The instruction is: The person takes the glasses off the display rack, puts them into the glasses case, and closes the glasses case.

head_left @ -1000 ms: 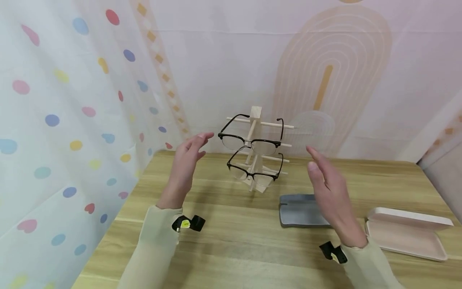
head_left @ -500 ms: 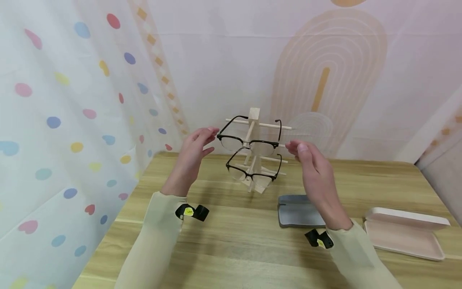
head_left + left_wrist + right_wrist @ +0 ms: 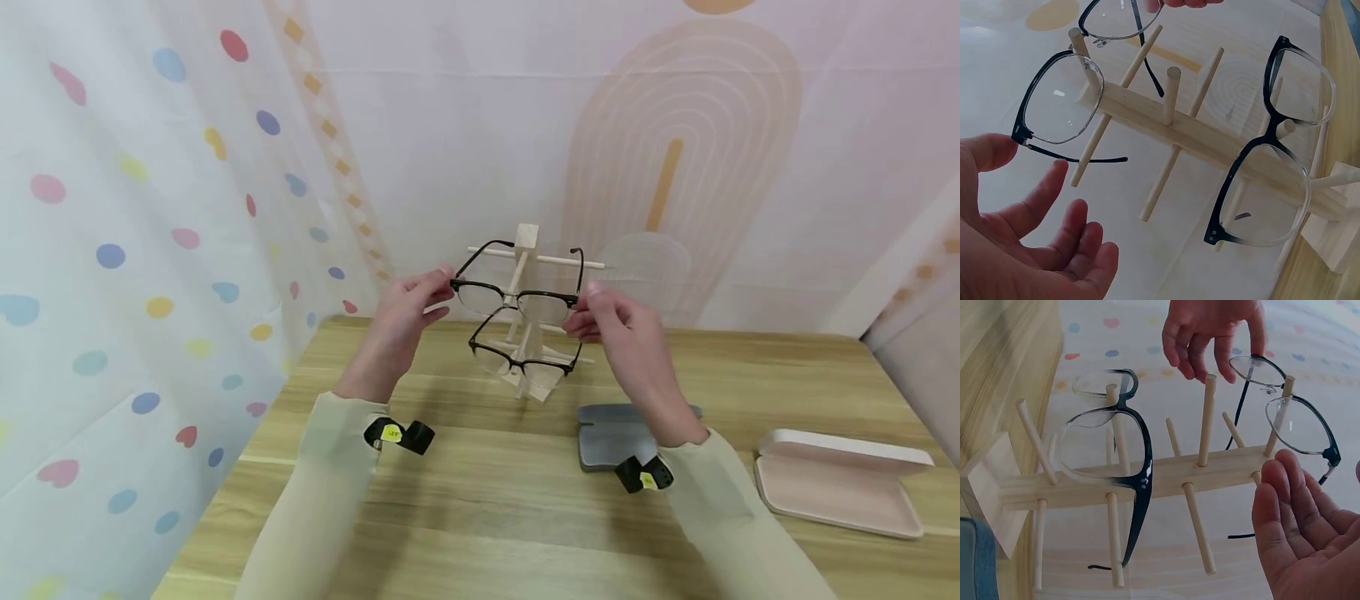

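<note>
A patterned curtain (image 3: 450,150) hung behind the wood-grain table (image 3: 480,517), on which stood a pegged wooden eyewear stand (image 3: 1166,474). An open pale pink glasses case (image 3: 840,492) lay at the far right; a gray glasses case (image 3: 603,442), partly covered by the right forearm, sat nearer the stand.

The person's left hand (image 3: 393,329) and right hand (image 3: 630,333) flanked the black browline glasses (image 3: 542,306), which sat on the stand's top tier, above a second dark-framed pair (image 3: 540,367). The left thumb touched one front corner, the index fingertip was at the temple, and the other fingers bent loosely. The right fingertips were at the opposite corner. Whether either hand truly pinched could not be told.

Good handling here seemed to call for matched, light pressure at both hinges, fingertips kept off the lenses, and the front held level so that neither temple splayed or snagged on a peg.

Each wrist bore a small black camera, the left one (image 3: 418,437) with a yellow label (image 3: 391,433), its marks too small to read surely. No brand was legible on frames or cases.
</note>
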{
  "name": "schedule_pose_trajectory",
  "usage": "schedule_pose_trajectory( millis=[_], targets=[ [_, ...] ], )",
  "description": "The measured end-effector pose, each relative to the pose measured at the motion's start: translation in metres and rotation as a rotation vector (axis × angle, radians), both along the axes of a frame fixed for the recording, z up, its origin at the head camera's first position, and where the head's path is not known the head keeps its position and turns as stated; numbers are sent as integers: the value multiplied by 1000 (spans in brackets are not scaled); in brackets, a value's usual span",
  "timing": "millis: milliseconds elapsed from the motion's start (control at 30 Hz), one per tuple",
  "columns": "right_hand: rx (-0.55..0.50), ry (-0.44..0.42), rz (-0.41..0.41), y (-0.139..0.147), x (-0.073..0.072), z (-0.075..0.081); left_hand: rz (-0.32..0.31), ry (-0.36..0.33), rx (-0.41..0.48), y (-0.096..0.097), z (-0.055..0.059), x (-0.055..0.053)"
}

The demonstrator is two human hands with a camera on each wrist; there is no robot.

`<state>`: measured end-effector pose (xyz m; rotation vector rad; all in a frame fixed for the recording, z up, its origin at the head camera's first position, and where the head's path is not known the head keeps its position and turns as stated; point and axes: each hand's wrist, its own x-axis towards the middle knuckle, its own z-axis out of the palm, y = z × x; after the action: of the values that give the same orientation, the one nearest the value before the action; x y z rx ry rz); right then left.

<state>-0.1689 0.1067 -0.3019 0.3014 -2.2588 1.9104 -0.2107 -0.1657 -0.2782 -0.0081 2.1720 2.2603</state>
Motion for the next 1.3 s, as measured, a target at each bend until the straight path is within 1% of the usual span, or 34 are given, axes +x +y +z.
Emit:
schedule_pose_trajectory(
  millis=[233, 467, 567, 667, 767, 867, 933, 1067, 1167, 1233, 1300],
  targets=[
    [11, -40, 6, -1, -5, 2, 5, -23, 63, 2, -4, 3],
    [13, -48, -21, 0, -9, 12, -24, 19, 52, 10, 4, 3],
    [-25, -56, -29, 1, -9, 15, -26, 24, 71, 14, 6, 4],
    [-71, -54, -21, 2, -7, 17, -20, 27, 98, 17, 7, 9],
    [-111, -43, -11, 3, -2, 17, -18, 49, 122, 20, 8, 17],
    [-128, -32, -7, 5, 4, 18, -24, 73, 139, 22, 10, 26],
    [-121, -25, -13, 7, 9, 19, -28, 85, 149, 23, 11, 33],
    [-85, -8, -34, 13, 23, 21, -40, 114, 164, 27, 11, 51],
    [-41, 12, -55, 20, 35, 21, -59, 161, 173, 31, 9, 63],
    [-3, 37, -74, 26, 43, 20, -73, 203, 161, 36, 7, 70],
    [31, 69, -101, 34, 50, 18, -91, 234, 131, 41, 3, 76]
  ],
)
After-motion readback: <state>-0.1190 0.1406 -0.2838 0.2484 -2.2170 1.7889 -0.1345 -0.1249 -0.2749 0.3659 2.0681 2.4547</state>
